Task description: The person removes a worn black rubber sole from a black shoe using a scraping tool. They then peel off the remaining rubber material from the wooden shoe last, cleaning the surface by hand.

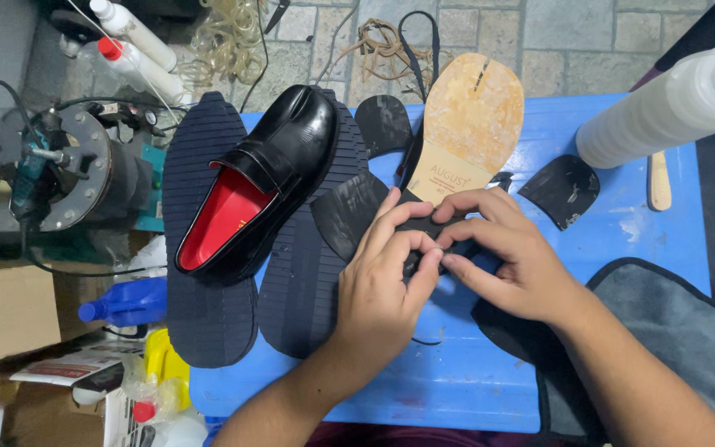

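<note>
— Blue bench (639, 240), that's the work surface; how much of it lies bare?

— A strip along the near edge and a patch at the right, between the black heel piece (563, 189) and the grey cloth (672, 331). The far edge is crowded.

— Where are the hands?

— At the middle. The left hand (378, 285) and right hand (511, 261) meet over the heel end of a tan sole (473, 116) turned underside up, its toe pointing away. The fingers (424, 269) of both hands are pressed together, pinching a small black piece (436, 228) at that heel end.

— What hems them in on the left?

— Two ribbed dark sole sheets (208, 306) lying side by side, their near ends close to the bench's near edge, with a black loafer (262, 178), red inside, on top. Another black rubber piece (349, 211) lies just beside the left hand, touching its fingers.

— On the right?

— A white bottle (672, 108) lying at the far right corner, a flat wooden stick (659, 182) just under it. Beyond the bench's left edge stands a metal machine (68, 170), with a blue bottle (126, 302) lower down.
</note>
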